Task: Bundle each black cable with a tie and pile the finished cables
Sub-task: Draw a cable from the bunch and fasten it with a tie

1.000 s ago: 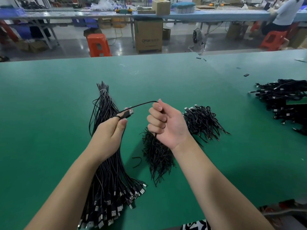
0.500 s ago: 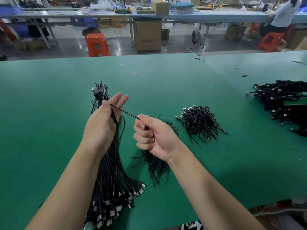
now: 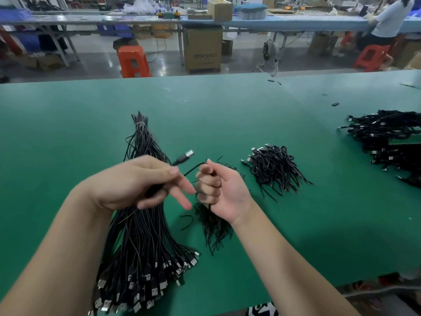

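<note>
One black USB cable point(image 3: 183, 158) runs between both hands above the green table point(image 3: 68, 133). My left hand point(image 3: 139, 181) grips its folded part, and the silver plug sticks out past the fingers. My right hand point(image 3: 218, 188) is curled round the cable's other part, fist upright. A big bunch of untied black cables point(image 3: 145, 247) lies under my left arm, plugs toward me. A heap of black ties point(image 3: 214, 224) sits below my right hand. Finished bundled cables point(image 3: 273, 167) are piled to the right.
Another large pile of black cables point(image 3: 387, 137) lies at the table's right edge. Small black bits point(image 3: 335, 104) dot the far right of the table. Beyond the table are an orange stool point(image 3: 133, 61), a cardboard box point(image 3: 202, 51) and a seated person point(image 3: 387, 21).
Both hands came together and dropped lower. The cable, stretched straight between them before, is now folded into my left hand with its plug pointing up and right.
</note>
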Demonstrator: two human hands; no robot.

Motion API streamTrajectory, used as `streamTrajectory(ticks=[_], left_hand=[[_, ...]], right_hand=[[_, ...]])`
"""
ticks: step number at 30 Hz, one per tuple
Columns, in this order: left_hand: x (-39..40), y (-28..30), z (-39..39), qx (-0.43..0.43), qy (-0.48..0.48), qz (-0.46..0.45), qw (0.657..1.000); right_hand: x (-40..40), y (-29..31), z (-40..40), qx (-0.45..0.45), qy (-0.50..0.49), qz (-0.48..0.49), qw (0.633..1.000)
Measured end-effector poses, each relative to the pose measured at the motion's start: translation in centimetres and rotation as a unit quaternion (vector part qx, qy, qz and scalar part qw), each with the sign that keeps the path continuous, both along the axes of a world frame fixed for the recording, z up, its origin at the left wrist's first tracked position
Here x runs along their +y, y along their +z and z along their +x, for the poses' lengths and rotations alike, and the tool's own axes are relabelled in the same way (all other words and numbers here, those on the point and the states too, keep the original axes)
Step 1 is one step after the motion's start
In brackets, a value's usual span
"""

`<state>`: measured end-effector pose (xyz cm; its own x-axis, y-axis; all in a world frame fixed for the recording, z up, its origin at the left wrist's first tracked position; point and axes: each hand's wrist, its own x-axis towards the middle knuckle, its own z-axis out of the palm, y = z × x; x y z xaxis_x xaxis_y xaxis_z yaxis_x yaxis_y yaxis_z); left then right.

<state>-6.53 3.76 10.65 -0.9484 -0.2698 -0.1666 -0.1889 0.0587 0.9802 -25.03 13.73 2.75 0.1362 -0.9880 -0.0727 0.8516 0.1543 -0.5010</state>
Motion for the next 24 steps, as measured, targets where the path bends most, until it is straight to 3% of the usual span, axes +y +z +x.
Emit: streamTrajectory(ticks=[3,6,9,12,15,17,21,23,24], left_hand=[[0.2,-1.5,-0.9,-0.104,0.039,-0.026,0.993],[0.0,-3.3,-1.5,-0.126,0.111,-0.09,0.982],[-0.2,-4.5,-2.4,-0.001,0.234,-0.01,0.972],[0.0,-4.6,-3.8,0.126,0.385,0.105,0.908],[0.4,-4.0,-4.7,0.196,0.393,0.249,0.863],[0.5,-3.4,-4.7,0.22,0.389,0.309,0.84],[0.4,-3.0,-4.2,0.214,0.366,0.291,0.857],[0.6,-3.2,-4.2,0.206,0.352,0.258,0.876],[0.7,-3.3,-4.2,0.206,0.344,0.244,0.883]], right_hand=[[-0.2,1.2,-0.1,0.108,-0.014,-0.015,0.994],[0.1,1.6,0.0,0.246,-0.03,-0.027,0.968],[0.7,1.3,0.4,0.314,-0.022,-0.039,0.948],[0.8,0.3,1.8,0.383,0.009,-0.039,0.923],[0.5,-0.9,3.1,0.446,-0.02,-0.022,0.895],[0.3,-1.5,3.0,0.543,-0.072,-0.02,0.836],[0.1,-1.7,1.9,0.676,-0.112,-0.058,0.726],[0.1,-1.3,1.6,0.7,-0.102,-0.064,0.703],[0.0,-0.9,1.5,0.694,-0.099,-0.064,0.71]])
